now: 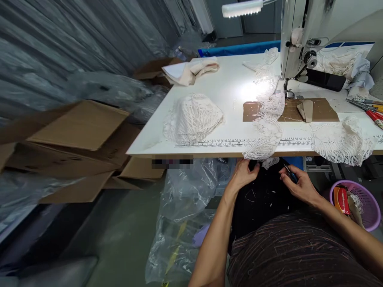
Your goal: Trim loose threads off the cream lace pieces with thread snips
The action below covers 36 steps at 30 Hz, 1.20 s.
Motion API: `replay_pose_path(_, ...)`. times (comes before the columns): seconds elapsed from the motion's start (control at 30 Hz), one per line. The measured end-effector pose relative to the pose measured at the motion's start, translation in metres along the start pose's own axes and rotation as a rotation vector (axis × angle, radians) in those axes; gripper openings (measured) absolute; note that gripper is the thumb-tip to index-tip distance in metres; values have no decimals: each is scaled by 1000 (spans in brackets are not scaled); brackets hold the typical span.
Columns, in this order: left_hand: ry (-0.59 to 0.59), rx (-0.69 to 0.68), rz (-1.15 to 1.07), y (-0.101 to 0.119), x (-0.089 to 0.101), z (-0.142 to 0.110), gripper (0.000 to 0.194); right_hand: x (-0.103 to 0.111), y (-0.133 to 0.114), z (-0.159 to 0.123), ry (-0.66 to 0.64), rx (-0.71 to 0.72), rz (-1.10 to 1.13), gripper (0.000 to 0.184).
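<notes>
A long white lace trim (263, 137) runs down from the sewing machine and drapes over the table's front edge; its lower end (271, 162) hangs above my lap. Just below that edge, my left hand (245, 175) is closed beside the hanging end, its thumb and fingers pinching at the lace; the exact grip is partly hidden. My right hand (301, 186) is wrapped round small thread snips (291, 173) with a dark blue handle, the tip pointing toward the lace. A gap separates the snips from the lace.
The white sewing table (227, 119) carries a lace pile (199, 117), another lace piece (342, 139), folded beige cloth (194, 71), brown card (324, 109) and red-handled scissors (374, 118). The sewing machine (291, 40) stands right. A purple basket (371, 211) and cardboard boxes (80, 123) flank me.
</notes>
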<state>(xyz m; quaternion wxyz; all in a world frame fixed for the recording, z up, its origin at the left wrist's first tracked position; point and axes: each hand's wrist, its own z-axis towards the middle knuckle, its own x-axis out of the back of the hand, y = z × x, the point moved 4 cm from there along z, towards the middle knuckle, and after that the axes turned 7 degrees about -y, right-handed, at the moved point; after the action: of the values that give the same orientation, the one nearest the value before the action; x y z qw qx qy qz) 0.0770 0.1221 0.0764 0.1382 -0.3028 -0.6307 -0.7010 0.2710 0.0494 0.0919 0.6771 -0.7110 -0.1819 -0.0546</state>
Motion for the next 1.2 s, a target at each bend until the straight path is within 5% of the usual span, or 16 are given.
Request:
replay_pose_path(0.23,-125,25,-124,14,-18,-15,21,4,-5,1,-63,22,22,28)
replay_pose_path(0.4,-127,187,-279,28,1,-50,36,-7,-22,-2,-254,125,45,40)
replay_pose_path(0.57,-176,182,-290,52,18,-68,44,-15,-37,-9,-303,276,4,52)
replay_pose_path(0.77,-254,60,-492,64,29,-73,55,-23,-42,-13,-338,264,68,24)
replay_pose_path(0.87,-242,24,-581,65,33,-73,48,-25,-42,-11,-348,213,123,26)
replay_pose_path(1.03,-311,117,-693,64,28,-74,40,-23,-49,-9,-230,275,60,21)
replay_pose_path(1.2,-260,264,-830,60,24,-71,47,-24,-49,-11,-336,154,120,18)
